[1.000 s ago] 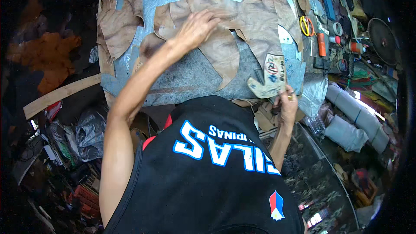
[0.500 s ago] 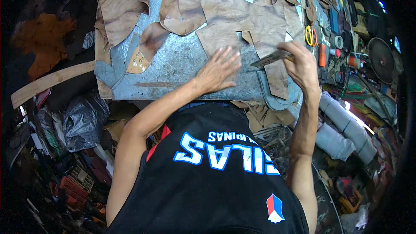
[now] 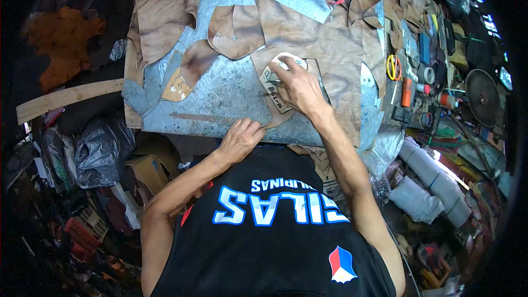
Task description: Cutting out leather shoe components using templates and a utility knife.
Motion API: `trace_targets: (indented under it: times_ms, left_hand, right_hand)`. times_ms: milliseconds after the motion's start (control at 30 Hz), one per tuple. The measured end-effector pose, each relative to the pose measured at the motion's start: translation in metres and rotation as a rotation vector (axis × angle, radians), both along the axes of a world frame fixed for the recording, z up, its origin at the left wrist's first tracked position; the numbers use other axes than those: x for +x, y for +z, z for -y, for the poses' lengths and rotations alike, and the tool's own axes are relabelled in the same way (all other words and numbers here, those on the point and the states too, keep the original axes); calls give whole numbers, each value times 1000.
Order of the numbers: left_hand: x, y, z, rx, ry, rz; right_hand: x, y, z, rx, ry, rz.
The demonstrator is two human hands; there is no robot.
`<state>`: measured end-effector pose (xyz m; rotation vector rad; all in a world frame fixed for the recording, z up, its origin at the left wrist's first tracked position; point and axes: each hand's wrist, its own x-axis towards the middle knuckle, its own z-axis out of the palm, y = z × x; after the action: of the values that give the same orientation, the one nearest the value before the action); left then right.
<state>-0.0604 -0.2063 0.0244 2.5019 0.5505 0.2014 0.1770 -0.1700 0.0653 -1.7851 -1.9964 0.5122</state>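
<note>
Both hands had shifted since half a second before: the right hand (image 3: 297,85) had come down and leftward with the pale, marked template (image 3: 276,95), which I had seen raised and edge-on, while the left hand (image 3: 241,135) had gone from lying flat to curling at the near edge of the worktable (image 3: 214,102). From my distant post I saw the template lying directly beneath the right fingers, flat against a flap of the brown leather sheet (image 3: 341,44). That change put pattern and leather in contact, with the marked face upward. Those right fingers were bent and spread over the template; I could not tell whether they clasped its edges or merely pressed. Just beyond the left fingertips ran the flap's narrow tail (image 3: 273,122); the fingers were drawn together there, but I could not tell whether they pinched it. Left of the right grip, past bare metal, sat a round-ended leather piece (image 3: 236,36); well to its right were yellow-and-orange scissors (image 3: 393,67) and an orange cylinder (image 3: 406,92).
</note>
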Motion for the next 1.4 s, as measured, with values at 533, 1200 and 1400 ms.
trace_targets:
  times_ms: [533,1200,1400]
  left_hand:
    - [25,6,-8,-649,451,87]
    - [35,-10,-49,-23,348,30]
    - [52,8,-111,139,302,183]
  right_hand:
    - [8,-21,66,-330,-254,21]
    - [-22,-20,81,-365,-244,-178]
    - [14,-16,50,-207,-497,-54]
